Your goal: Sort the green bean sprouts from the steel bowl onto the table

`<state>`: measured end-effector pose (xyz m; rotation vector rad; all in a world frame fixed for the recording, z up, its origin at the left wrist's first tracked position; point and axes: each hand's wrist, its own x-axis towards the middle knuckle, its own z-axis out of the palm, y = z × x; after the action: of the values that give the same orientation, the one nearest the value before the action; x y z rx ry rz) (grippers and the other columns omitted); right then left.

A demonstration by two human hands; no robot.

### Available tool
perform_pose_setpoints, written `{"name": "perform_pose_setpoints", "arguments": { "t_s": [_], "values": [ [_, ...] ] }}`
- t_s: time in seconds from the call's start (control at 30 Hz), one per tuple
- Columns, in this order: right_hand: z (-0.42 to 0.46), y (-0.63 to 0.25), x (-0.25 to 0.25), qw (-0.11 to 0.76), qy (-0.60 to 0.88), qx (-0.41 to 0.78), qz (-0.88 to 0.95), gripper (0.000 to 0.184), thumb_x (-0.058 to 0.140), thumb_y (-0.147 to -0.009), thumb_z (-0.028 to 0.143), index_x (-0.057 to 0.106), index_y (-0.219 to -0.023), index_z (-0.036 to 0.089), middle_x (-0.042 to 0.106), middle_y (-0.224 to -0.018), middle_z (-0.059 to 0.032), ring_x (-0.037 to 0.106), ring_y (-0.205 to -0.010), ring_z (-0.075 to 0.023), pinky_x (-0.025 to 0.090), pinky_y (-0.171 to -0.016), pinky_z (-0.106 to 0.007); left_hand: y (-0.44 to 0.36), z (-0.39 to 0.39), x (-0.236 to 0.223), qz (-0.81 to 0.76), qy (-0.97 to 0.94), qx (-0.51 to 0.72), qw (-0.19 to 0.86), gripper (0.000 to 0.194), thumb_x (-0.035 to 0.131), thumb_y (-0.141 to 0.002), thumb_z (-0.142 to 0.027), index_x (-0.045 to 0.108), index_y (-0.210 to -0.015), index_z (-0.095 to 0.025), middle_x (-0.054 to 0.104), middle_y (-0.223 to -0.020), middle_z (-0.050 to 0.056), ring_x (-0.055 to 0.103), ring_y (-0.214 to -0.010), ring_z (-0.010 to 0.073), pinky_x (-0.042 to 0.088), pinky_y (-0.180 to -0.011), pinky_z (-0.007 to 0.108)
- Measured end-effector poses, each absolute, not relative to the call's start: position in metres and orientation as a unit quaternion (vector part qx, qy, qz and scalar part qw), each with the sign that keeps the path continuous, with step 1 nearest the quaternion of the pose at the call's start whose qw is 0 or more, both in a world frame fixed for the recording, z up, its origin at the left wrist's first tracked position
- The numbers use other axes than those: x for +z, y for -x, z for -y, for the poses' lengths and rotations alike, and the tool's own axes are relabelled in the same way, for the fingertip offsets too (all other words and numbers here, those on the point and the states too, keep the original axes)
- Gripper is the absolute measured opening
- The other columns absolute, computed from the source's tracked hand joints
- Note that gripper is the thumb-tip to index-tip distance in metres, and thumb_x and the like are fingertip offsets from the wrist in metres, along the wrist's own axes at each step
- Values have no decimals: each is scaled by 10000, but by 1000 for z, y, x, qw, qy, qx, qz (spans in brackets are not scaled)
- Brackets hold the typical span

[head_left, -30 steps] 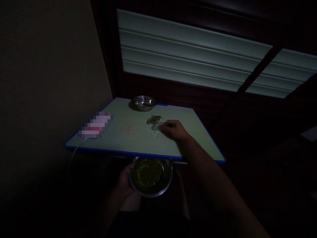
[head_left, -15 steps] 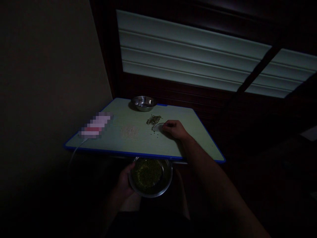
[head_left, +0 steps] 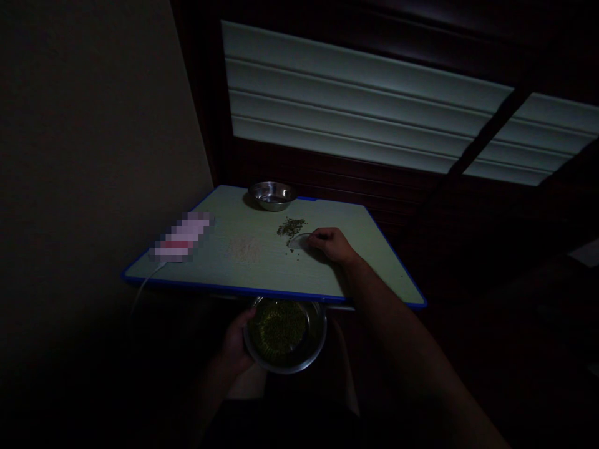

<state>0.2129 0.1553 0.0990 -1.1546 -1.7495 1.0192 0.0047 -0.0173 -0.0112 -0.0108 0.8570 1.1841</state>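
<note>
My left hand (head_left: 238, 342) grips the rim of a metal bowl (head_left: 314, 362) below the table's front edge. Small green beans or grains (head_left: 279, 327) lie in that bowl. Over the tabletop, my right hand (head_left: 330, 243) is closed on a thin, pale, translucent piece (head_left: 300, 241), perhaps a scraper or spoon; its kind is hard to make out in the dim light. The piece's tip touches or nearly touches the near side of a loose pile of small brown-green grains (head_left: 291, 227). A few grains are scattered just in front of it.
The pale table (head_left: 327, 277) has a blue edge. A second metal bowl (head_left: 272, 197) stands at its back. Left of the grains is a thin patch of pale, fine bits (head_left: 245, 248). A blurred pink-white object (head_left: 182, 238) with a white cable (head_left: 143, 284) lies at the left edge.
Almost nothing differs. Both hands, the held bowl and the pale piece stay in nearly the same place.
</note>
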Motion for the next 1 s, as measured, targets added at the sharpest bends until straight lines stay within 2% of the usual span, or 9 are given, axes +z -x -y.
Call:
{"name": "perform_pose_setpoints", "arguments": {
  "t_s": [0.13,0.4,0.73,0.9,1.0],
  "values": [
    [-156,-213,98,388,458,404,690,302,682,-595,438,671,-658,143,615,-625,-18,490,-583,-118,388,-583,-266,-6,17,-8,-407,4,541,736,212,529,-827,-206,721,-811,-119,772,-766,106,725,-743,241,558,-771,383],
    [-155,-209,98,371,440,395,716,314,694,-622,447,687,-684,140,623,-642,-30,485,-600,-120,397,-601,-277,-8,18,-2,-396,8,549,736,217,524,-829,-185,725,-828,-103,775,-789,122,727,-766,249,547,-803,388],
    [-145,-208,108,283,375,463,752,312,726,-645,416,698,-738,119,618,-636,-21,478,-587,-106,390,-596,-271,-5,18,-10,-381,5,546,746,214,530,-832,-208,722,-859,-118,780,-819,116,729,-793,253,538,-839,405],
    [-147,-217,110,320,407,478,709,312,740,-612,337,694,-853,144,624,-649,-7,467,-550,-96,363,-539,-249,-3,18,-14,-356,-7,549,756,214,540,-826,-194,727,-892,-114,781,-854,120,730,-829,263,534,-845,402],
    [-152,-225,109,335,462,458,681,279,759,-556,266,662,-789,147,615,-621,-4,481,-540,-100,367,-529,-246,-3,18,-15,-358,-1,552,753,210,549,-819,-194,728,-886,-108,780,-841,123,730,-820,269,528,-858,417]
  ]
}}
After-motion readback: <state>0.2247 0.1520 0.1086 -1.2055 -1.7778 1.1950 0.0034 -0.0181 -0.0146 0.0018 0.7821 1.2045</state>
